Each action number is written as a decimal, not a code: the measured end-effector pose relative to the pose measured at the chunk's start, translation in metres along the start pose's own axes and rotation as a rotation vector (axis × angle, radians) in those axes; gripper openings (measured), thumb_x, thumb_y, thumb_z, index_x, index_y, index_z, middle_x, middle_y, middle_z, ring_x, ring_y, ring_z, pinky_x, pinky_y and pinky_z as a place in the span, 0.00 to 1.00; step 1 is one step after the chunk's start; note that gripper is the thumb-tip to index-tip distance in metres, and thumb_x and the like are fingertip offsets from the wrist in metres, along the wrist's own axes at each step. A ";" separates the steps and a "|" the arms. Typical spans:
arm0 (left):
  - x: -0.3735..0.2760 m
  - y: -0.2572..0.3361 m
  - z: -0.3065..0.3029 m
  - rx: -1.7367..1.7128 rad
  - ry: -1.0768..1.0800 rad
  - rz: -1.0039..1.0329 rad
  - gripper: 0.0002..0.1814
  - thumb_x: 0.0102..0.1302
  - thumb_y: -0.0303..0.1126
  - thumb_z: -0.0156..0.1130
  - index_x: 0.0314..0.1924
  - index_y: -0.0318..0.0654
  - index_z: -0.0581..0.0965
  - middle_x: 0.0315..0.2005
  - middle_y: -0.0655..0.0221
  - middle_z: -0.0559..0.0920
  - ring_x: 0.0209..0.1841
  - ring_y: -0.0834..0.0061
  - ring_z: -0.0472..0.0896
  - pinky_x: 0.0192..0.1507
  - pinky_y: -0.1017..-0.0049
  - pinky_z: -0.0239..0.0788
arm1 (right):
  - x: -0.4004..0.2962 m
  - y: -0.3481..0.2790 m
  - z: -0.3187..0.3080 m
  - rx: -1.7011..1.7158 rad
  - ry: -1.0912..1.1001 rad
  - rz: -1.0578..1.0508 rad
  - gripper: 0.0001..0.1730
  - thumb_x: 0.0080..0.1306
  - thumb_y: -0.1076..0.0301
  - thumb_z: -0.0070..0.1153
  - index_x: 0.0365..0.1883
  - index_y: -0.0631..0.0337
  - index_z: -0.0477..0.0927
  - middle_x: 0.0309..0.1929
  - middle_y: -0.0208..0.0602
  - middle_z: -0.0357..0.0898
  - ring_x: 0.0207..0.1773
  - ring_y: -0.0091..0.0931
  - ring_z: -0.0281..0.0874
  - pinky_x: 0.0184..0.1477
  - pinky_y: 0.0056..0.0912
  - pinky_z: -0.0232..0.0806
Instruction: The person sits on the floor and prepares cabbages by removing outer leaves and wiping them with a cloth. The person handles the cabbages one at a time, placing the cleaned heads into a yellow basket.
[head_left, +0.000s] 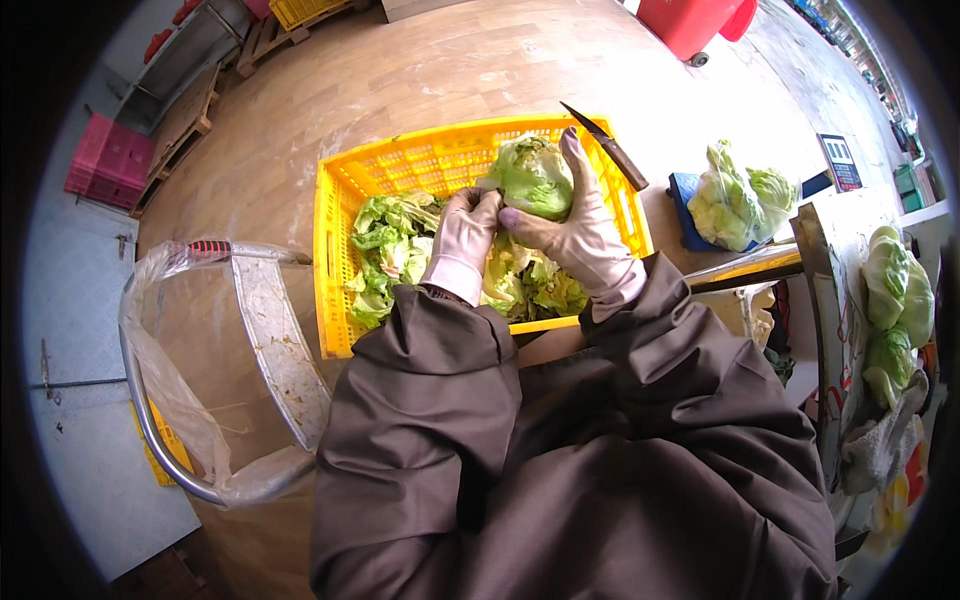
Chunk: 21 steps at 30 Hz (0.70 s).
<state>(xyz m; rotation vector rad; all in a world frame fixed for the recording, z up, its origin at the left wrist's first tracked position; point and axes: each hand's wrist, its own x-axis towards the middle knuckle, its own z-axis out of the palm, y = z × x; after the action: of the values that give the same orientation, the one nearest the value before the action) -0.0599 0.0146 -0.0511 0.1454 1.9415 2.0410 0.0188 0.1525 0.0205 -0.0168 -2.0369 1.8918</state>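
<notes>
A head of iceberg lettuce (534, 176) is held over a yellow plastic crate (328, 270). My right hand (581, 221), in a pale glove, grips it from the right side with thumb and fingers spread around it. My left hand (465, 236), also gloved, pinches at the lower left edge of the head; whether it grips a leaf is hard to tell. Loose trimmed lettuce leaves (390, 244) lie in the crate below. A knife with a dark handle (619, 157) crosses the crate's far right corner, close to my right hand, its tip pointing away.
Bagged lettuce (735, 199) sits on a blue scale (686, 214) at the right. More lettuce heads (892, 300) lie on a stand at far right. A metal-framed cart (277, 337) with plastic film is at the left. Farther off are pink crates (110, 161) and a red wheeled bin (686, 26).
</notes>
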 end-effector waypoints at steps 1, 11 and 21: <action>-0.007 0.017 0.006 -0.020 -0.056 -0.004 0.21 0.65 0.44 0.55 0.49 0.32 0.73 0.34 0.70 0.79 0.34 0.80 0.75 0.39 0.81 0.68 | 0.003 0.008 0.000 -0.121 0.042 -0.018 0.52 0.49 0.68 0.71 0.66 0.64 0.51 0.61 0.46 0.60 0.62 0.33 0.62 0.60 0.29 0.62; -0.004 0.026 0.015 0.126 -0.210 0.239 0.14 0.58 0.26 0.61 0.45 0.36 0.73 0.34 0.69 0.79 0.37 0.79 0.76 0.42 0.78 0.70 | -0.010 0.014 -0.013 0.291 0.124 -0.017 0.39 0.52 0.78 0.64 0.61 0.59 0.61 0.60 0.38 0.63 0.61 0.29 0.64 0.61 0.30 0.62; -0.022 0.061 0.007 0.690 -0.093 0.660 0.09 0.53 0.23 0.57 0.36 0.38 0.78 0.27 0.63 0.80 0.31 0.67 0.78 0.37 0.71 0.70 | -0.015 0.012 -0.029 0.358 0.167 0.286 0.31 0.55 0.68 0.61 0.58 0.60 0.67 0.51 0.35 0.72 0.51 0.25 0.71 0.52 0.30 0.66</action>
<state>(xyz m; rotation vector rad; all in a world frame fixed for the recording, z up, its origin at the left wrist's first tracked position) -0.0470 0.0128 0.0127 1.1395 2.6888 1.5037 0.0379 0.1783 0.0060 -0.3797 -1.6326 2.3174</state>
